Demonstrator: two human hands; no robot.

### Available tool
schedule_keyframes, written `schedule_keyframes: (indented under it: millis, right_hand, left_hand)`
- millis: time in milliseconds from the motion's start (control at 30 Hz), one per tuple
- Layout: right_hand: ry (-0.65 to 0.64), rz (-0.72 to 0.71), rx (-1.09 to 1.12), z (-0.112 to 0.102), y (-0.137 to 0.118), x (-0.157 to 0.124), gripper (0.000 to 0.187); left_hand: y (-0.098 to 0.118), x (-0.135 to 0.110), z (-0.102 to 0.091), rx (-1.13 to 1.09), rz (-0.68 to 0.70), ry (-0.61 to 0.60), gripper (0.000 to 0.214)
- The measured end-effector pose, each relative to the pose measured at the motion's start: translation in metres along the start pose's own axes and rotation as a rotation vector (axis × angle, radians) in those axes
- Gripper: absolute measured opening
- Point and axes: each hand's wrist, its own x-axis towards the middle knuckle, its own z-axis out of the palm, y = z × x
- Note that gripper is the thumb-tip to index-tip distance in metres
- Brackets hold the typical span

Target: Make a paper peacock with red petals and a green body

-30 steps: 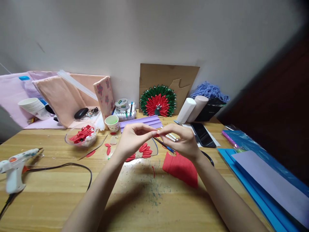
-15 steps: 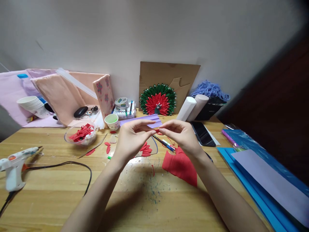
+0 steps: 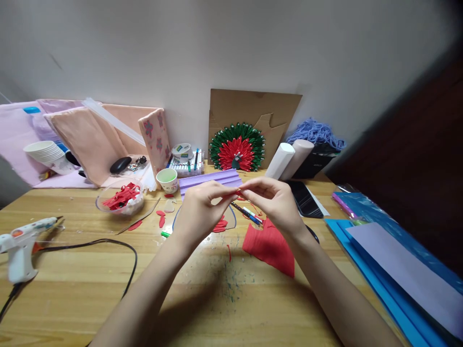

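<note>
A small red paper piece (image 3: 238, 192) is pinched between the fingertips of my left hand (image 3: 204, 212) and my right hand (image 3: 273, 202), held above the table. Both hands are closed on it, and the fingers cover most of its shape. Below my left hand lies a cardboard piece (image 3: 232, 218) with a blue edge line, partly hidden, bearing red paper petals (image 3: 220, 225). A sheet of red crepe paper (image 3: 269, 248) lies under my right wrist. Pens (image 3: 249, 213) rest between the hands. Loose red petals (image 3: 161, 219) are left of my left hand.
At left are a glue gun (image 3: 25, 246) with its black cord and a clear bowl (image 3: 104, 205) of red strips. Behind stand a paper cup (image 3: 167, 180) and a cardboard panel (image 3: 253, 106) with a red-green peacock (image 3: 237, 149). Rightward lie a phone (image 3: 306, 200) and blue sheets (image 3: 347, 246).
My left fingertips have closed in on the red paper piece, the thumb shifting right. My right hand has barely moved. The camera view has shifted slightly.
</note>
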Motion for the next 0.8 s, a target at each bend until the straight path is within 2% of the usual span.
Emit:
schedule_keyframes:
  millis: [100, 200, 333, 500, 600, 800]
  right_hand:
    - [0.005, 0.020, 0.023, -0.001, -0.001, 0.001, 0.012]
    - [0.003, 0.040, 0.054, -0.002, 0.000, 0.002, 0.010]
    - [0.035, 0.051, 0.056, -0.002, 0.000, 0.002, 0.010]
    - [0.070, -0.002, 0.031, -0.002, -0.001, 0.002, 0.008]
    - [0.038, -0.111, -0.043, -0.003, -0.002, 0.000, 0.009]
    - [-0.003, -0.461, -0.362, -0.007, -0.008, -0.003, 0.013]
  left_hand:
    - [-0.006, 0.000, 0.000, 0.171, 0.163, 0.004, 0.019]
    - [-0.010, 0.000, 0.001, 0.299, 0.260, 0.001, 0.020]
    - [-0.012, 0.000, 0.001, 0.381, 0.318, 0.013, 0.019]
    - [-0.010, 0.000, 0.001, 0.417, 0.356, 0.033, 0.018]
    - [-0.008, 0.001, 0.000, 0.418, 0.376, 0.046, 0.016]
    - [-0.004, 0.003, -0.002, 0.391, 0.385, 0.066, 0.013]
